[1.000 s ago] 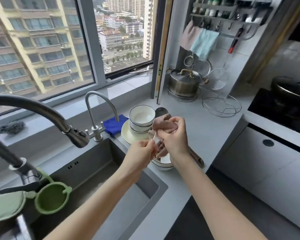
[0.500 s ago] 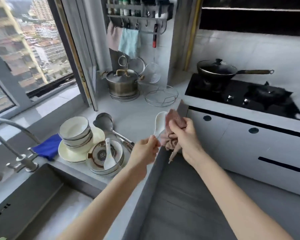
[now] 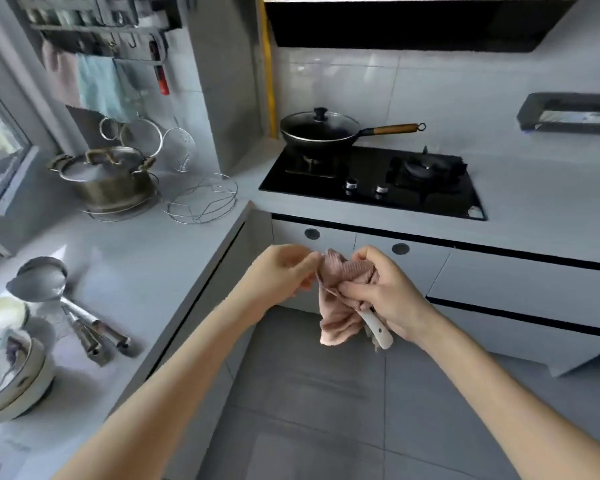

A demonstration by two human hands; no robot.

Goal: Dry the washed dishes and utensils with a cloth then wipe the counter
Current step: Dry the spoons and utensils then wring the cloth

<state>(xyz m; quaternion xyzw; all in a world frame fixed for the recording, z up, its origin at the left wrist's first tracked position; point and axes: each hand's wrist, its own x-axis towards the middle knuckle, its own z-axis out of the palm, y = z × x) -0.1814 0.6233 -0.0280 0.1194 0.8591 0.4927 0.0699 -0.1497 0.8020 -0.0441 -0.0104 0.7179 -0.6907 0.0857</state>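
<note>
Head view, centre of the frame: the right hand [image 3: 385, 296] is curled round a pink cloth [image 3: 336, 317] bunched over a white ceramic spoon [image 3: 376, 329]. Only the spoon's handle shows, poking down and to the right below the palm. The left hand [image 3: 284, 275] has its fingertips closed on the cloth's upper fold; whether they also pinch the spoon's bowl through it cannot be told. Both are held over the floor, apart from the grey counter [image 3: 146, 271].

This looks like the spoon-drying step, early in the task. A pile of bowls [image 3: 14, 375] and metal ladles [image 3: 39, 278] wait on the counter at lower left, and the counter is not yet wiped. Next the spoon probably wants rubbing along its length, then setting down dry.

The cloth is ribbed, soft and limp, hanging in folds. The spoon is glazed, smooth and likely slippery when wet, so a firm hold suits it.
</note>
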